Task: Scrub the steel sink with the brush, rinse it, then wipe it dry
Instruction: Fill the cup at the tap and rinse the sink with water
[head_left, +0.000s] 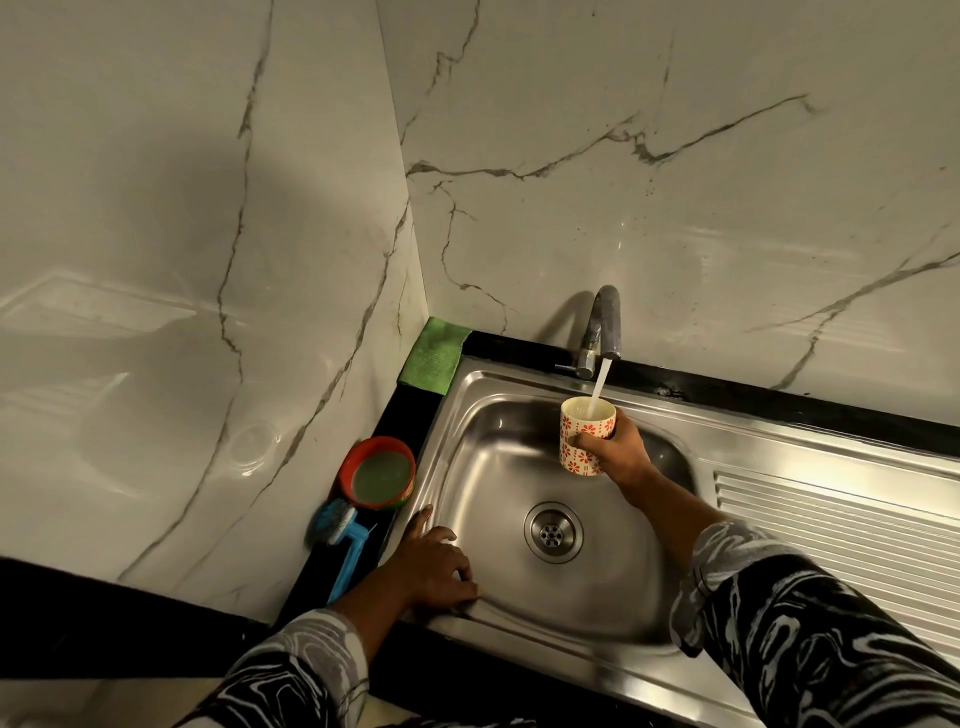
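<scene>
The steel sink (470, 395) fills the lower middle, with a round drain (553, 531) in its basin. My right hand (615, 452) grips a white cup with red flowers (582, 441) under the tap (605, 327), and water runs from the spout into the cup. My left hand (434, 564) rests on the sink's front left rim, fingers spread flat. A blue scrub brush (343, 540) lies on the black counter left of the sink. A folded green cloth (434, 356) sits in the back left corner.
A red bowl (376, 473) of greenish liquid stands on the black counter strip between brush and cloth. The ribbed steel drainboard (841, 530) extends right of the basin. Marble walls close in at the back and left.
</scene>
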